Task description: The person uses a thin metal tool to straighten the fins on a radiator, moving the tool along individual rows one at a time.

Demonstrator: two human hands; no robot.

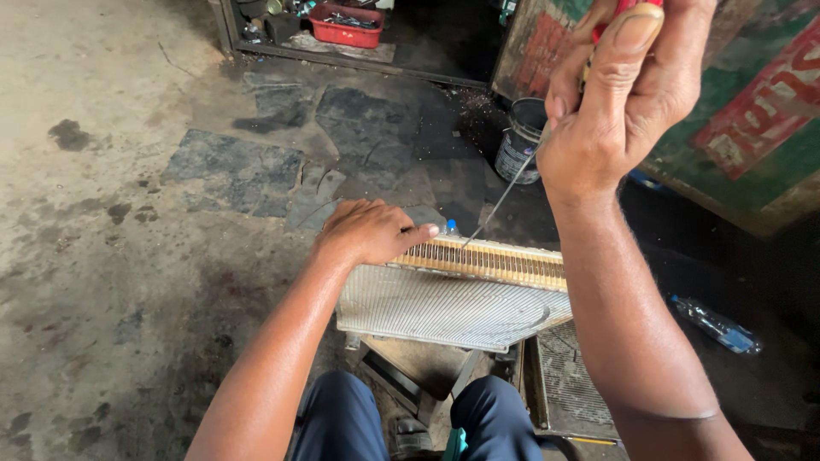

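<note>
The left hand (369, 232) is pressing flat on the radiator core (453, 294) propped above the knees, while the right hand (608, 102) is gripping a thin rod (504, 196) (tip in the tube slots), likely bending if forced.

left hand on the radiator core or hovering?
Touching. The head view shows the left hand lying on the top edge of the radiator core, fingers pressed onto the brass-coloured tube end with no gap showing.

Repair workshop, stained concrete floor (111, 256), parts tray (346, 30)
</note>
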